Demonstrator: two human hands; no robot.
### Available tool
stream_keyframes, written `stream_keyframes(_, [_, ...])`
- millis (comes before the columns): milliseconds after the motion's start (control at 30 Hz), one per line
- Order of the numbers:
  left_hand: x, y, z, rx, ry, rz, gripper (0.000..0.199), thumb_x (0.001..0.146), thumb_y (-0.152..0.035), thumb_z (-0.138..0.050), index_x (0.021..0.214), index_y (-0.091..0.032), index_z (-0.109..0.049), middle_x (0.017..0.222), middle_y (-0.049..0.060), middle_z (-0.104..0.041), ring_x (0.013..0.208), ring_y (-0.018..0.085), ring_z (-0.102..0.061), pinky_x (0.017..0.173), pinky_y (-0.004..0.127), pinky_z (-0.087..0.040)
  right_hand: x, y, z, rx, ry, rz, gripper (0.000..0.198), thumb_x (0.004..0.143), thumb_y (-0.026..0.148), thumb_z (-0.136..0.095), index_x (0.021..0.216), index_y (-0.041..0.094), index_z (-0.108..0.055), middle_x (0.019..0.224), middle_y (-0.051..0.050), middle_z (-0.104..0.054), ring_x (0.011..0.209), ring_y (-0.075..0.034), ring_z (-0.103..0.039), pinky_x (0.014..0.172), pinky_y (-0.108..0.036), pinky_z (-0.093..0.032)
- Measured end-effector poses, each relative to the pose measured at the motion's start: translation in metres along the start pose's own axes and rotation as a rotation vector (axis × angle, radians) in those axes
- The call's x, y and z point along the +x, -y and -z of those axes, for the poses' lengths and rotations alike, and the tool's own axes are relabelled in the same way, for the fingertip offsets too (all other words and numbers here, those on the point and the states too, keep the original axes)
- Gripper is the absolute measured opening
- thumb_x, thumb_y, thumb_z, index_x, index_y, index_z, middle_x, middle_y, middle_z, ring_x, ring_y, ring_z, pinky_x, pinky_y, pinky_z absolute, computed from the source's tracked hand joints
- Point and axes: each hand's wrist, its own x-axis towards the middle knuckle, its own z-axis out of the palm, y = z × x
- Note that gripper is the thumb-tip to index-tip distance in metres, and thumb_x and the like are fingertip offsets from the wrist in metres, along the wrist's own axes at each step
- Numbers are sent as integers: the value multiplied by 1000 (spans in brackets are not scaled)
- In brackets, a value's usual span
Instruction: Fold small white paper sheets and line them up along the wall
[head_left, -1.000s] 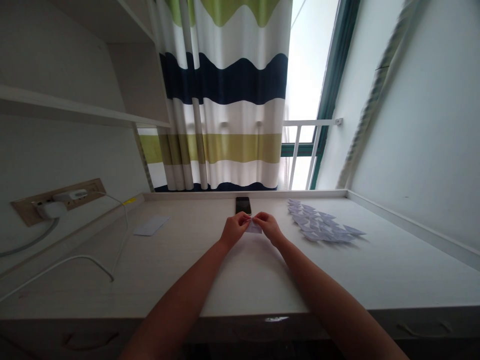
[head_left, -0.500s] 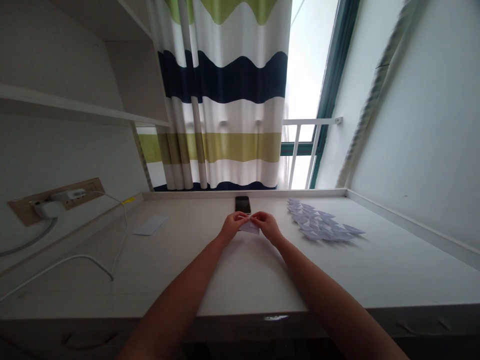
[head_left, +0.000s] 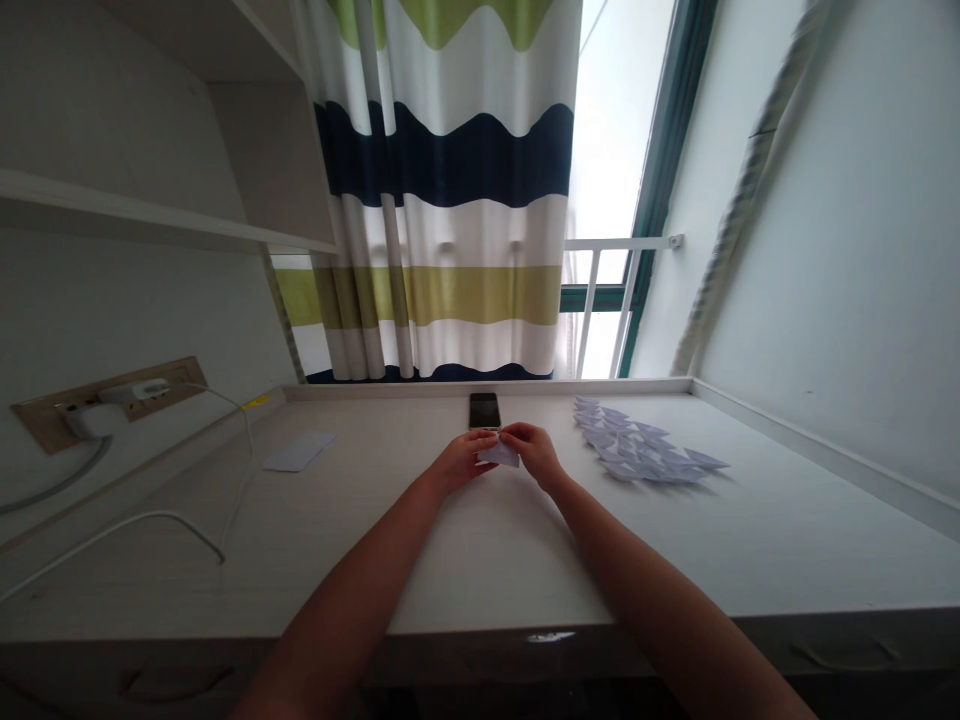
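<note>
Between my two hands is a small piece of white paper, held just above the desk. My left hand grips its left side, with the thumb below and the fingers along the top. My right hand pinches the paper's upper right part. Fingers cover some of the paper, so its folds cannot be made out. Just beyond the hands lies a dark phone. To the right, several folded white paper pieces with pointed ends lie in overlapping rows.
A flat stack of white paper lies at the left of the desk. A white cable runs from the wall socket across the left side. A low rim edges the desk; a striped curtain hangs behind.
My left hand has shifted slightly lower and its thumb has moved under the paper's left side. The right hand stays nearly in place, still pinching the paper.
</note>
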Motion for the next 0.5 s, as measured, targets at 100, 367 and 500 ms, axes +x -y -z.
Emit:
stream_keyframes(100, [-1, -1, 0, 4, 46, 30, 22, 63, -22, -68, 83, -15, -62, 85, 7, -62, 79, 15, -58, 77, 31, -45, -1, 2, -1, 35, -9, -4, 18, 57, 31, -65, 65, 15, -65, 60, -1, -63, 59, -14, -54, 59, -27, -41])
stream_keyframes(367, [0, -2, 4, 72, 11, 66, 21, 59, -18, -71, 79, -15, -62, 84, 6, -63, 81, 16, -58, 76, 30, -44, -2, 2, 0, 51, 40, -80, 25, 55, 34, -67, 70, 14, -69, 62, -4, -65, 58, -14, -54, 59, -28, -41])
stream_keyframes(500, [1, 0, 5, 71, -22, 75, 22, 56, -17, -73, 75, -14, -61, 83, 5, -63, 77, 15, -59, 72, 28, -45, -1, 0, 0, 60, 67, -96, 27, 55, 35, -67, 72, 13, -69, 65, -5, -66, 60, -14, -54, 61, -29, -42])
